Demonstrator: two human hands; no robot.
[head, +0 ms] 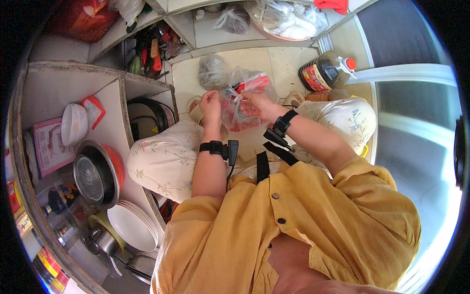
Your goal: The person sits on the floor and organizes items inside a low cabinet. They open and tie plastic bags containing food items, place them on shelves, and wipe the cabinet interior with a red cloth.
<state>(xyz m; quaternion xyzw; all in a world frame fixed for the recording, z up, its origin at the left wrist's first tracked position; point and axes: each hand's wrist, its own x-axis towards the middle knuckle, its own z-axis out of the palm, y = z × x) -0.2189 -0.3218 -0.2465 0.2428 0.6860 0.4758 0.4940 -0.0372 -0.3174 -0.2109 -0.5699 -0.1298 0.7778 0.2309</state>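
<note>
In front of me, low over the tiled floor, is a clear plastic bag (pixel 235 119) with red printed packaging inside. Its neck is twisted into a white knot or gathered strip. My right hand (pixel 259 104) grips that gathered neck, thumb and index finger together and the other fingers spread against the bag. At the bag's left edge, my left hand (pixel 211 108) is curled, its fingertips pinched where the thin plastic meets them. The exact bit of plastic in the left fingers is too small to make out. Another knotted plastic bag (pixel 213 71), greyish, lies just beyond.
A large oil bottle (pixel 323 71) with a red cap stands at right. Left, tiled shelves hold a white bowl (pixel 75 124), metal basins (pixel 91 176) and stacked white plates (pixel 130 224). Knives and tools (pixel 154 55) sit in a far-left cubby. A pink basin (pixel 275 36) holds plastic bags.
</note>
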